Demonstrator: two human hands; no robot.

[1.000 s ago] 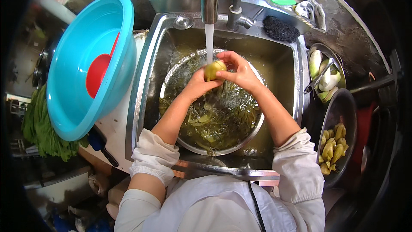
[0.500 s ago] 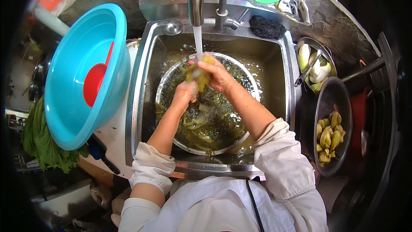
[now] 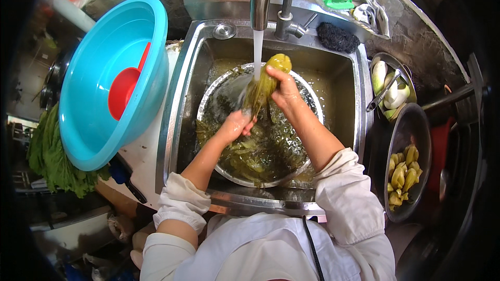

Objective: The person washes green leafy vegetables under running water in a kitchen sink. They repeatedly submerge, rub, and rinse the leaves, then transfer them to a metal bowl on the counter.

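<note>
A yellow-green head of pickled mustard greens [image 3: 263, 92] hangs slantwise under the running faucet [image 3: 263, 5]. My right hand [image 3: 285, 91] grips its thick stem end, thumb on top. Lower down, my left hand [image 3: 238, 126] is closed round the trailing leaf ends. Water streams onto the leaves between my hands. Below them, a round metal basin [image 3: 255, 182] stands in the steel sink [image 3: 341, 93], filled with water and loose dark-green leaves.
Left of the sink, a turquoise tub [image 3: 78, 109] holds a red dipper [image 3: 123, 96]; leafy greens [image 3: 49, 161] and a black-handled knife [image 3: 136, 192] lie beside it. On the right, a dark pan [image 3: 411, 130] holds more yellow-green pickles [image 3: 403, 174]. A black scrubber [image 3: 337, 37] rests behind the sink.
The greens, bunched between both hands before, are now stretched out lengthwise. My right hand has moved right with the stem end, and my left hand sits lower on the leaves.
</note>
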